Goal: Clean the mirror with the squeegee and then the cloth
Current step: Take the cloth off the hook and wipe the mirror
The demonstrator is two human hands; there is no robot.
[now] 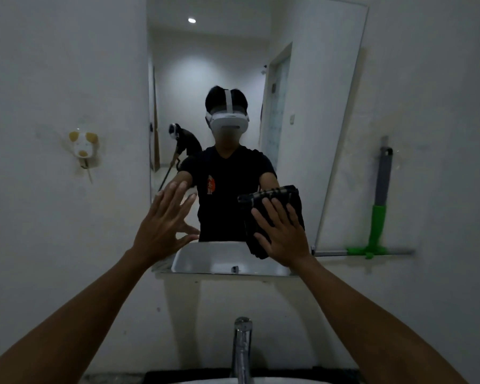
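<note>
The tall mirror (pixel 302 79) hangs on the white wall above the sink. My right hand (pixel 284 234) lies flat with straight fingers on a folded dark cloth (pixel 269 199), pressing it against the mirror's lower right part. At the mirror's lower left, my left hand (pixel 162 225) is spread open, fingers straight, touching or nearly touching the glass. The squeegee (pixel 378 217), with a grey and green handle, hangs on the wall to the right of the mirror, blade down, held by neither hand.
A chrome tap (pixel 242 347) stands below over the white sink rim (pixel 261 381). A small dog-shaped hook (pixel 83 146) sticks to the wall at the left. The mirror reflects me and a second person bent over behind.
</note>
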